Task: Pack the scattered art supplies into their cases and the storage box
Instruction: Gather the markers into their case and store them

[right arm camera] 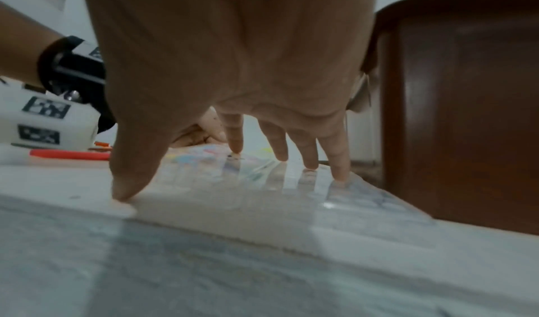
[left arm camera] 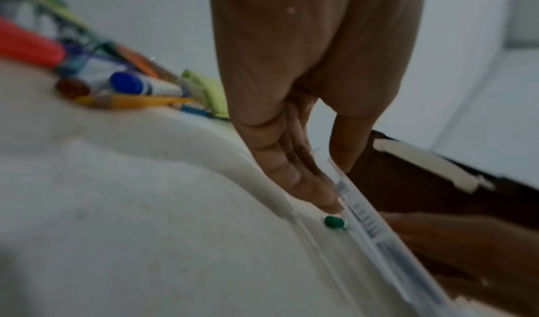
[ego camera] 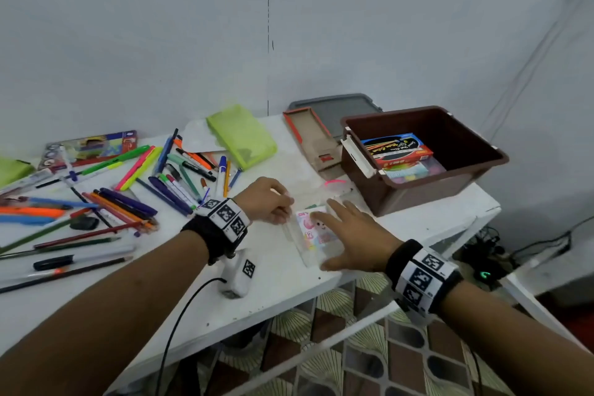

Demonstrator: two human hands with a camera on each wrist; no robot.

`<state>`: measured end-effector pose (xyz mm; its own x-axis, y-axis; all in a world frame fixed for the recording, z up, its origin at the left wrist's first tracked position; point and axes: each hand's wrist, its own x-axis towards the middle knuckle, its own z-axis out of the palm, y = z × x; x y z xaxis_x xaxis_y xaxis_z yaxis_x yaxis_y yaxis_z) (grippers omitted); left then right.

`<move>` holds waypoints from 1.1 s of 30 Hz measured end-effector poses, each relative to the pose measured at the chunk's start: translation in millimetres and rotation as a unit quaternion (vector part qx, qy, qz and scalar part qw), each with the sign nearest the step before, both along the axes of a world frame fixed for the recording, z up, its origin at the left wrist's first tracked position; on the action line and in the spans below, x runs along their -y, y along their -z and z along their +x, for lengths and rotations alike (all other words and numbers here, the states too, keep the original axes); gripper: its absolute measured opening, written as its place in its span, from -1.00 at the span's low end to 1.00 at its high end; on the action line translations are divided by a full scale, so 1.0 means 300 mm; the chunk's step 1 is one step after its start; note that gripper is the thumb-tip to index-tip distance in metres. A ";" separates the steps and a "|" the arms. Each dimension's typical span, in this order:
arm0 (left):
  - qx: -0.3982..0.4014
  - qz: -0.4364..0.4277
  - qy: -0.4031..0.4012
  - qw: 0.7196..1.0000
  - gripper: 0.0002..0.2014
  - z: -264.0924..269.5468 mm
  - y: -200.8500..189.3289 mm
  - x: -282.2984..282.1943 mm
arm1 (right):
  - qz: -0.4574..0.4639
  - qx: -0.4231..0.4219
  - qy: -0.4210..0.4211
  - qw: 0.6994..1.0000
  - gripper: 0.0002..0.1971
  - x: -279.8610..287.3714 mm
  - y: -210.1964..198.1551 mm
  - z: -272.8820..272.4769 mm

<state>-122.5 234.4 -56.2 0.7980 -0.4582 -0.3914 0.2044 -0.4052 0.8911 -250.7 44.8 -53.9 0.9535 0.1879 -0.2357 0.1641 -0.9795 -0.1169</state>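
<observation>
The packing looks only partly done. In the head view, right of centre, the brown storage box [ego camera: 427, 183] stands open and already holds a few cartons of supplies [ego camera: 397, 148], while its grey lid [ego camera: 334, 109] lies behind it near the wall. An open cardboard case [ego camera: 316, 141] lies just left of the box, and a green pouch [ego camera: 242, 135] sits at upper centre.

At the lower centre of that view a clear plastic case [ego camera: 313, 235] with a pastel printed label lies flat on the white table [ego camera: 279, 283]. The right hand [ego camera: 352, 235] is spread over it, fingers straight and pressing down on its top, gripping nothing. The left hand [ego camera: 263, 199] is at the case's far left edge; in the left wrist view its fingers [left arm camera: 294, 177] and thumb pinch a thin clear flap [left arm camera: 364, 220] of the case, seemingly to shut it. A small green piece [left arm camera: 334, 221] lies on the table just beside that flap.

Most of the work appears to remain: a wide scatter of pens, markers and pencils [ego camera: 128, 190] covers the left half of the frame, with a flat printed tin [ego camera: 90, 148] at the far left. This case would still need to go into the box.
</observation>
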 end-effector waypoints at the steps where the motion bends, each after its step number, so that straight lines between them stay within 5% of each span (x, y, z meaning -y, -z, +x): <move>1: -0.018 -0.028 -0.015 0.999 -0.90 -0.003 -0.010 -0.008 | -0.013 0.027 -0.019 0.999 -0.14 -0.003 -0.001 -0.008; 7: -0.037 -0.156 -0.075 0.984 -0.89 0.021 -0.090 -0.042 | -0.066 0.212 -0.073 0.972 -0.39 -0.035 -0.016 -0.013; 10: -0.044 -0.227 -0.087 0.969 -0.82 0.023 -0.136 -0.049 | -0.023 0.345 -0.025 0.938 -0.60 -0.036 -0.083 0.012; 15: 0.020 -0.158 -0.089 0.983 -0.71 0.016 -0.133 -0.086 | 0.114 0.419 0.098 0.895 -0.87 -0.021 -0.188 0.059; 20: 0.118 -0.112 -0.094 0.982 -0.74 -0.024 -0.127 -0.147 | 0.385 0.370 0.179 0.826 -0.95 -0.072 -0.241 0.065; 23: 0.131 -0.119 -0.094 0.980 -0.73 -0.050 -0.150 -0.184 | 0.583 0.217 0.248 0.743 -0.94 -0.122 -0.213 0.047; 25: 0.138 -0.082 -0.090 0.983 -0.73 -0.057 -0.148 -0.210 | 0.632 0.127 0.276 0.713 -0.96 -0.130 -0.169 0.032; 28: 0.145 0.026 -0.042 0.988 -0.70 -0.065 -0.115 -0.239 | 0.605 0.043 0.277 0.745 -0.74 -0.087 -0.086 0.019; 33: 0.121 0.130 0.017 0.984 -0.68 -0.085 -0.051 -0.227 | 0.397 0.025 0.190 0.898 -0.94 -0.009 0.029 0.005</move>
<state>-147.9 302.4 -40.9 0.8686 -0.3949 -0.2992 -0.0185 -0.6292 0.7770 -249.0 47.3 -62.5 0.9901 -0.0633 -0.1256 -0.1390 -0.5779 -0.8042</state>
